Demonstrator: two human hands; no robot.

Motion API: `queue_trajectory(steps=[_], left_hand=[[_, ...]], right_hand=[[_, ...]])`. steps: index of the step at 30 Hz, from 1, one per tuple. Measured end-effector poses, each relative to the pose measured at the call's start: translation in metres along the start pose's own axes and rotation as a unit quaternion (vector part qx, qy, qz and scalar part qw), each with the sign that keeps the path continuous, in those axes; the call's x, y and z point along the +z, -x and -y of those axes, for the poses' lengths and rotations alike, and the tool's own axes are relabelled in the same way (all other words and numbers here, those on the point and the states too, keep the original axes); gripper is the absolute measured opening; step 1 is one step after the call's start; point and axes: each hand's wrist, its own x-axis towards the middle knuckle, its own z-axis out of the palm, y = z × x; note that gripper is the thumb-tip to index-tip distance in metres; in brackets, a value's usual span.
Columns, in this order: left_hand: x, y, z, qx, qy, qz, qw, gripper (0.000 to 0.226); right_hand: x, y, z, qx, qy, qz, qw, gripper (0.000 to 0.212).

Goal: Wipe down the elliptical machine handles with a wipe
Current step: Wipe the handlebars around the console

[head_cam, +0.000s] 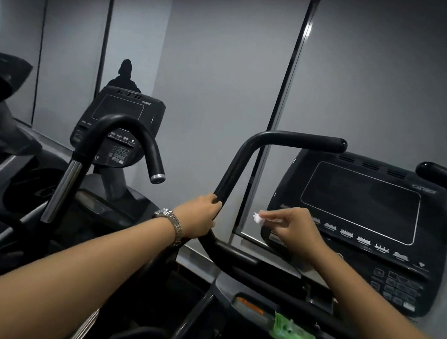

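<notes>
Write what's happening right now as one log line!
left hand: grips handle | right hand: pinches wipe | wipe: not touching handle

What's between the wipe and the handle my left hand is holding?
Nothing: in the head view the gap is bare. The right hand pinches the wipe beside the handle that the left hand grips; only wall shows behind.

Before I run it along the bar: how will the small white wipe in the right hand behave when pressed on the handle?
Probably floppy: the wipe sits crumpled in a small wad, pinched by the right hand. Likely very light, since that pinch alone holds it. It may bunch or slip on the smooth black handle that the left hand grips.
</notes>
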Motion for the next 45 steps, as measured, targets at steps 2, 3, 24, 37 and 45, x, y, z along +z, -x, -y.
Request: queue_trajectory(steps=[2,3,24,37,45], left_hand=[[0.006,-0.002,0.004,0.004,-0.015,0.016,1.0,0.039],[0.008,-0.003,0.006,0.003,-0.015,0.019,1.0,0.038],[0.016,-0.01,0.013,0.014,-0.03,-0.023,0.999,0.031],[0.018,-0.009,0.013,0.011,-0.016,-0.022,1.0,0.024],[0.016,-0.01,0.014,0.005,-0.003,-0.021,1.0,0.026]], right_hand=[[0.002,-0.018,0.0,-0.081,0.042,-0.011,0.996,0.027],[0.004,-0.028,0.002,-0.139,0.075,-0.017,0.987,0.026],[0.075,-0.117,-0.008,-0.318,0.4,-0.054,0.858,0.054],[0.088,-0.113,-0.009,-0.336,0.373,-0.054,0.863,0.055],[0.063,-0.122,-0.013,-0.319,0.379,-0.068,0.866,0.049]])
